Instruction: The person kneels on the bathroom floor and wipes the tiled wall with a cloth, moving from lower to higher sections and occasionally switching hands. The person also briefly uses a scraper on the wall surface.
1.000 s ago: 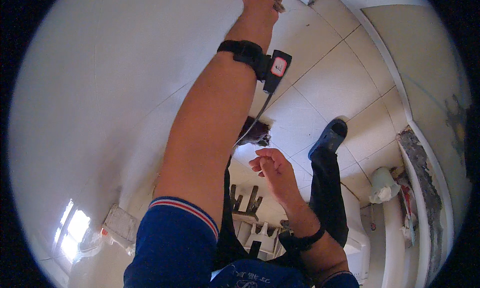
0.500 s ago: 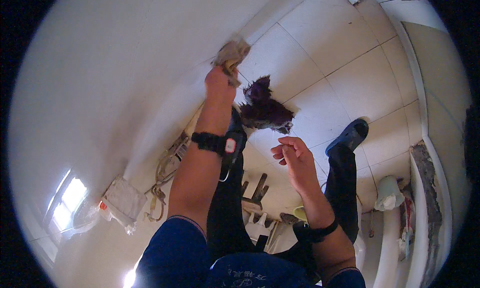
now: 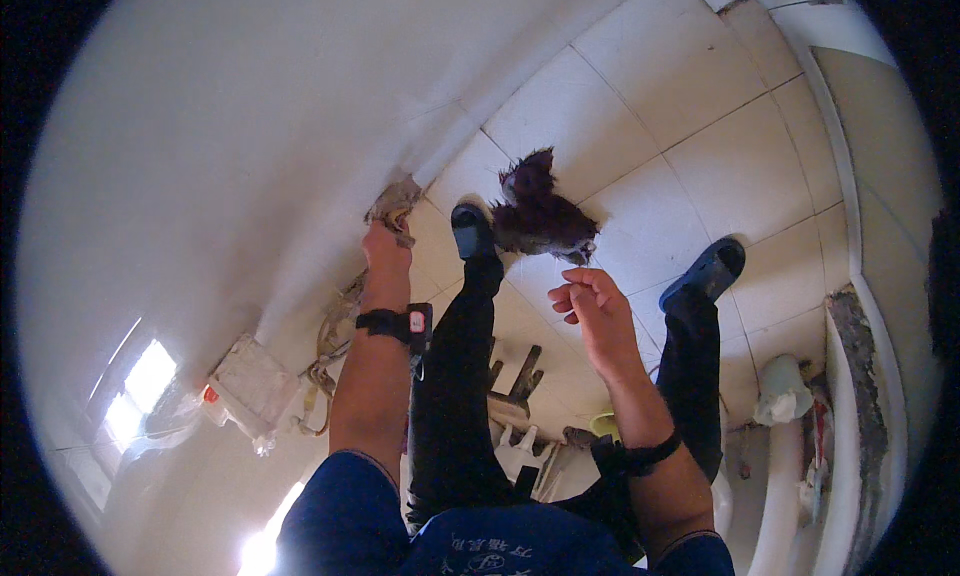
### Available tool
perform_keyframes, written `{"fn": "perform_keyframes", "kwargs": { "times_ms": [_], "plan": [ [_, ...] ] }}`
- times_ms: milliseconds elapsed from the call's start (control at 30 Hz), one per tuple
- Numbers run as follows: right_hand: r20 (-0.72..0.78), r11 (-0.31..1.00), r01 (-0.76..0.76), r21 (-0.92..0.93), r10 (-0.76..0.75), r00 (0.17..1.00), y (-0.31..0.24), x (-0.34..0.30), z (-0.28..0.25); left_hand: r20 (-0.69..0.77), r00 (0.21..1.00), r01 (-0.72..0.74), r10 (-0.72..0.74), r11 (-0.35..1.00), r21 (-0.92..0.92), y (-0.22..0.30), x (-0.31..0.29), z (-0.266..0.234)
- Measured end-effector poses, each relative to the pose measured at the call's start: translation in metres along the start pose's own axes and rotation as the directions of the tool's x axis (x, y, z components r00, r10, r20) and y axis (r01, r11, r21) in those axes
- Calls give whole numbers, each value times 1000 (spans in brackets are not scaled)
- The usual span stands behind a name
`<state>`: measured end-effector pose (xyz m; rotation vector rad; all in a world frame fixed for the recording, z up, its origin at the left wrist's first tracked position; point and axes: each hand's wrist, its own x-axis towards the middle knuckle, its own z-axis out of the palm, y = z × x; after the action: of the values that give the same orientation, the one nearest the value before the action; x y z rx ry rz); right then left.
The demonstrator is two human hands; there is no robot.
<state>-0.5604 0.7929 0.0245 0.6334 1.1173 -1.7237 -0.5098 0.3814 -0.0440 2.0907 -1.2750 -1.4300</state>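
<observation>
My left hand (image 3: 383,244) is closed round a crumpled, greyish-brown cloth (image 3: 397,202), pressed to the foot of the white wall where it meets the floor. My right hand (image 3: 590,306) hangs in mid-air over the floor, loosely bent, its fingers a little apart with nothing between them. Just beyond it on the tiles lies a dark purple, shaggy-edged bundle (image 3: 545,214), touched by neither hand. It looks like a fluffy rag, though its kind is hard to make out.
My slippered feet stand apart on pale floor tiles (image 3: 640,216). A small dark stool (image 3: 520,381) is by my left leg. Along the left wall are a hose (image 3: 325,356) and a white box-like thing (image 3: 248,384). A pale green bin (image 3: 782,388) with a bag stands at right.
My left hand has moved the cloth nearer to me and leftward along the wall's base, uncovering my left slipper. My right hand has barely moved.
</observation>
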Motion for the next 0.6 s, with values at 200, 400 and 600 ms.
{"fn": "perform_keyframes", "kwargs": {
  "times_ms": [200,400,600],
  "plan": [
    [-12,997,47,58,-46,999,-2,-1,-9,329,941,102,-80,994,-50,16,-55,77],
    [-29,994,62,89,-60,998,-12,-4,-17,572,819,12,-32,999,39,12,-127,223],
    [-56,986,49,158,-40,998,-26,-9,-21,707,707,17,16,999,-40,11,-189,345]
  ]
}}
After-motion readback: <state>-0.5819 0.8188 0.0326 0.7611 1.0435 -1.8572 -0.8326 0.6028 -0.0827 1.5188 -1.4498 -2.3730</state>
